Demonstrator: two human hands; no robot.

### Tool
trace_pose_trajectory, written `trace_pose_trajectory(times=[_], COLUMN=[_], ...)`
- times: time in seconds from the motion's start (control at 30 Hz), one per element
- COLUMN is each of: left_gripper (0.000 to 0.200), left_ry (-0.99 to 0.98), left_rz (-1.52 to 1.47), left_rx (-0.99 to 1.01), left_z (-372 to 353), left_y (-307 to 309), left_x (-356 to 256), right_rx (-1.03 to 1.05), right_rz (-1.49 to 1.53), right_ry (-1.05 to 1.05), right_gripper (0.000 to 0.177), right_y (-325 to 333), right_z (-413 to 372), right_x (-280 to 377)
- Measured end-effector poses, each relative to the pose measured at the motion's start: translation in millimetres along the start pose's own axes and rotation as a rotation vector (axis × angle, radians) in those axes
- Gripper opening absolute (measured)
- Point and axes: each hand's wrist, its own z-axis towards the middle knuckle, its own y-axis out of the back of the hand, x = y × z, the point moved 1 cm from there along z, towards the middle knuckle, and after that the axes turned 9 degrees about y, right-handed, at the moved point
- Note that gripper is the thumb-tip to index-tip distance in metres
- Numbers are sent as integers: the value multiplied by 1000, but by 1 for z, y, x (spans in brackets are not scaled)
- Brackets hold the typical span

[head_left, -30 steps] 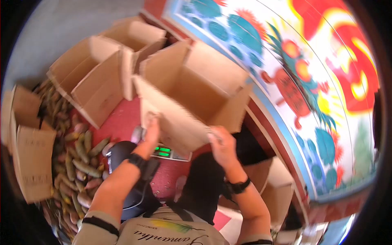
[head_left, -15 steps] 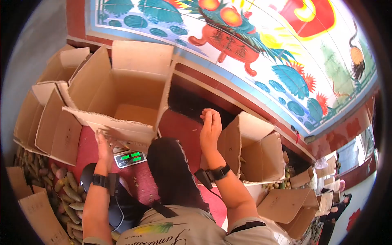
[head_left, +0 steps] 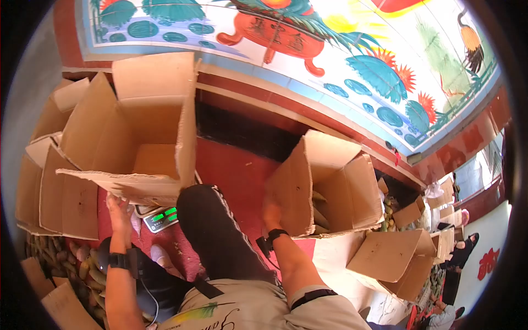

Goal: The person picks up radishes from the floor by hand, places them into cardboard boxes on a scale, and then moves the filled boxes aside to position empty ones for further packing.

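My left hand (head_left: 119, 215) is at the lower front flap of a large open cardboard box (head_left: 91, 129), fingertips at its edge and fingers apart. This box stands over a digital scale (head_left: 160, 219) with green lit displays; the box hides the scale's platform. On the other side, my right hand (head_left: 271, 213) is against or close beside the left wall of a second open box (head_left: 294, 190), its fingers smeared by motion. Some long yellowish-brown vegetables (head_left: 320, 217) lie inside that second box.
More cardboard boxes (head_left: 71, 192) stand at the left. Beneath them lies a heap of long vegetables (head_left: 91, 269). An open box (head_left: 388, 256) sits at the right. Behind runs a painted tile wall (head_left: 269, 38). Other people (head_left: 459, 256) are at the far right.
My right hand has dropped from its raised position to the second box's left side. My view has turned to the right. The left hand stays by the large box, with its fingers now more spread.
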Motion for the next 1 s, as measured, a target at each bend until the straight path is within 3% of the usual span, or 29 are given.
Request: trace_pose_trajectory(times=[0.03, 0.1, 0.23, 0.3, 0.33, 0.4, 0.57, 0.7, 0.77, 0.83, 1.0], left_gripper=[73, 76, 72, 73, 74, 75, 76, 76, 76, 75, 69], left_ry=[13, 21, 45, 49, 47, 35, 31, 10, 11, 16, 8], left_rz=[11, 45, 43, 67, 85, 157, 106, 164, 178, 194, 216], left_rx=[15, 33, -51, -30, -44, -66, -142, -157, -147, -130, -131], left_z=[0, 3, 11, 11, 15, 16, 45, 30, 28, 23, 11], left_y=[0, 2, 3, 1, 4, 8, 37, 27, 30, 27, 15], left_x=[-1, -1, 3, 2, 3, 3, 7, 0, 0, -1, -4], right_rx=[3, -174, -193, 20, 24, -11, 44, 158, 27, 373, 401], right_rz=[-4, 80, 215, 122, 120, 82, 81, 64, 40, -108, -277], right_ry=[-22, 125, 227, 125, 118, 333, 421, 248, 284, -11, -524], right_gripper=[34, 36, 47, 22, 22, 14, 9, 13, 20, 28, 34], right_y=[-8, -20, 8, 5, 17, 44, 57, 69, 63, 84, 147], right_z=[0, -4, -10, -14, -19, -32, -65, -121, -156, -181, -211], right_x=[-7, -16, -16, -25, -25, -21, -65, -134, -197, -248, -284])
